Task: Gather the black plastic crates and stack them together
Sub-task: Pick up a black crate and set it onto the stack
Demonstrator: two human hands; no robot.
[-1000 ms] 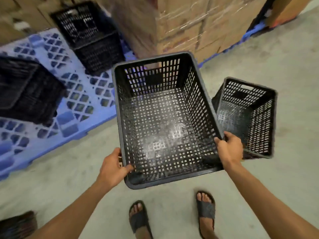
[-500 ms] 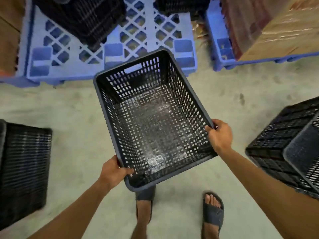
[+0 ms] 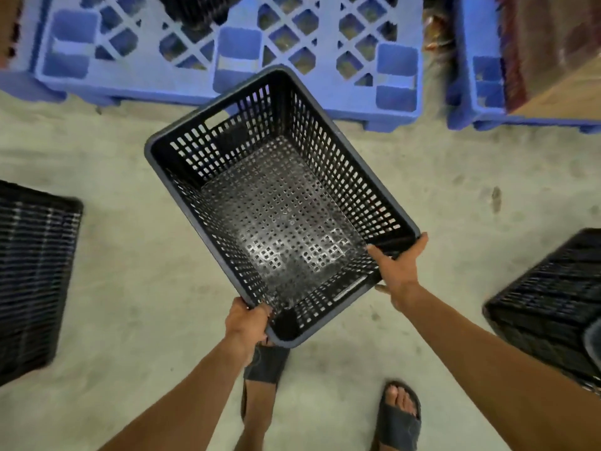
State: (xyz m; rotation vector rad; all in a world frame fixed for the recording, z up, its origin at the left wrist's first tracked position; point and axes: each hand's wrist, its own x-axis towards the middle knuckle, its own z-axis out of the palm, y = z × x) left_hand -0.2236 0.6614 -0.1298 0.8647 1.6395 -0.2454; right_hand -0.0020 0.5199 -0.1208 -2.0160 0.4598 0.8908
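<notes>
I hold an empty black plastic crate (image 3: 276, 203) with perforated walls above the concrete floor, mouth up and turned diagonally. My left hand (image 3: 247, 323) grips its near corner rim. My right hand (image 3: 398, 268) grips the near right rim. Another black crate (image 3: 32, 271) lies at the left edge of the view, its ribbed side showing. A third black crate (image 3: 549, 304) lies at the right edge. Part of a dark crate (image 3: 198, 8) shows on the pallet at the top.
A blue plastic pallet (image 3: 237, 56) lies straight ahead on the floor. A second blue pallet (image 3: 471, 76) at the top right carries wrapped cardboard boxes (image 3: 553, 50). My sandalled feet (image 3: 398, 418) stand on the concrete floor (image 3: 130, 249) below the crate.
The view has swung left and closer to the pallet. The held crate has rotated clockwise in my hands, and the crate on the left floor has come further into view.
</notes>
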